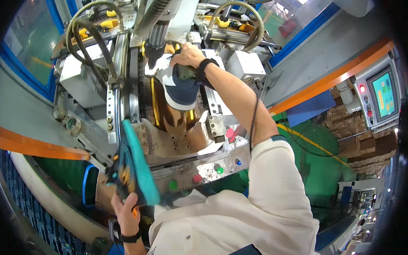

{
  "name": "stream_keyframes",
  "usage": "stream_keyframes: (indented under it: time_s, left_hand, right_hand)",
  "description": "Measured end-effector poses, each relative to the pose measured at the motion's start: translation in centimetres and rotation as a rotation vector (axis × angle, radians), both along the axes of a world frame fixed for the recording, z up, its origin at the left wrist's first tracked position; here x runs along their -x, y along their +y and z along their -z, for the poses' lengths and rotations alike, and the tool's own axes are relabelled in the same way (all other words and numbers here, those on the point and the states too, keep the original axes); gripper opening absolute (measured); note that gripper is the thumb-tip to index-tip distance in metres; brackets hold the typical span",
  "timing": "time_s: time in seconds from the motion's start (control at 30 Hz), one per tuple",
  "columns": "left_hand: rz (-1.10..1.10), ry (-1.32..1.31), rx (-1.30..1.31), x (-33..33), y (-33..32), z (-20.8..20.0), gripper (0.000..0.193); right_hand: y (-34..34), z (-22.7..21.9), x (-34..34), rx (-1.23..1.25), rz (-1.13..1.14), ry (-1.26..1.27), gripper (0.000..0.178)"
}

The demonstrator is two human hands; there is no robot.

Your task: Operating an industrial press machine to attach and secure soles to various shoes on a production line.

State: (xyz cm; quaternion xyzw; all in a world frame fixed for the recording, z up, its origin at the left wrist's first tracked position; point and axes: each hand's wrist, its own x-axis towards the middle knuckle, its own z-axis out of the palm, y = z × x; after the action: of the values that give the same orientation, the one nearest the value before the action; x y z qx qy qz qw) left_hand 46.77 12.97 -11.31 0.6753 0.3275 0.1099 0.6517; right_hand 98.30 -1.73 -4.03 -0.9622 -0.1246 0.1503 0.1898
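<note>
**Two shoes at the sole press**

A large shoe press machine (170, 50) fills the far middle, hung with ribbed hoses (88, 29) on its left and right. Its steel front panel (202, 170), nearer the person, carries green and red push buttons (173, 185). Far right stands a control console with a lit screen (383, 94).

The right hand (187, 55) is closed over the top of a navy and white sneaker (180, 88), which sits upside-down-looking under the machine's head, at the far middle. The left hand (127, 212), near left, grips the heel of a second sneaker with a teal sole (137, 165), fingers wrapped around it, sole turned rightward.
</note>
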Motion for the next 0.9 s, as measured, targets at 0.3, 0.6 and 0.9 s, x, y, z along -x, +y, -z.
stream_keyframes:
  time_s: [0.3, 0.6, 0.9]
  left_hand:
    - [-0.481, 0.028, -0.307, 10.5, -0.4, 2.5, 0.050]
    - [-0.546, 0.060, -0.196, 10.8, -0.9, 3.7, 0.056]
    - [-0.290, 0.083, -0.662, 10.4, -1.7, 6.4, 0.047]
  right_hand:
    - [1.2, 4.5, -1.1, 0.004, 0.049, -0.078, 0.081]
    - [3.0, 9.5, 0.3, 0.008, 0.088, -0.191, 0.063]
    - [4.6, 14.4, 5.9, -0.100, 0.121, -0.508, 0.047]
